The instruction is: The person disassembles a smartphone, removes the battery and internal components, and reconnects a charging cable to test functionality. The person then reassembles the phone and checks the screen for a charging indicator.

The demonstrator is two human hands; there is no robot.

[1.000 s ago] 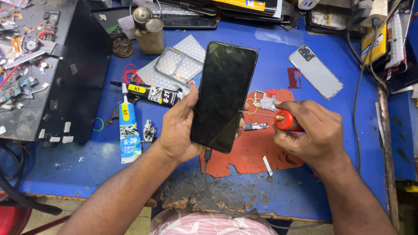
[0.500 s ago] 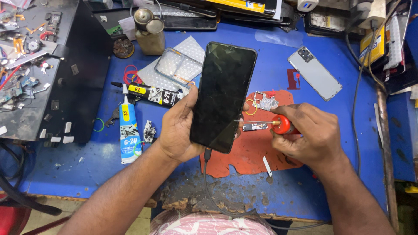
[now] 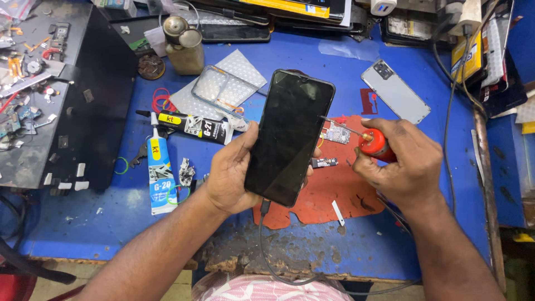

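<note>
The left hand [image 3: 231, 175] grips a black glass-fronted smartphone [image 3: 290, 134]; at three o'clock, the right hand [image 3: 401, 164] pinches a red-handled metal-tipped tool [image 3: 372, 140], best kept steady at the edge.

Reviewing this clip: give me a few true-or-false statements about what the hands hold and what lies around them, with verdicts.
1. The left hand holds a dark phone with its screen up. True.
2. The right hand holds a blue tool. False: the red-handled tool points its thin tip toward the phone's right edge.
3. A cable is plugged into the phone's bottom end. True.
4. The grey back cover lies on the red mat. False: it lies on the blue bench beyond the mat.
</note>
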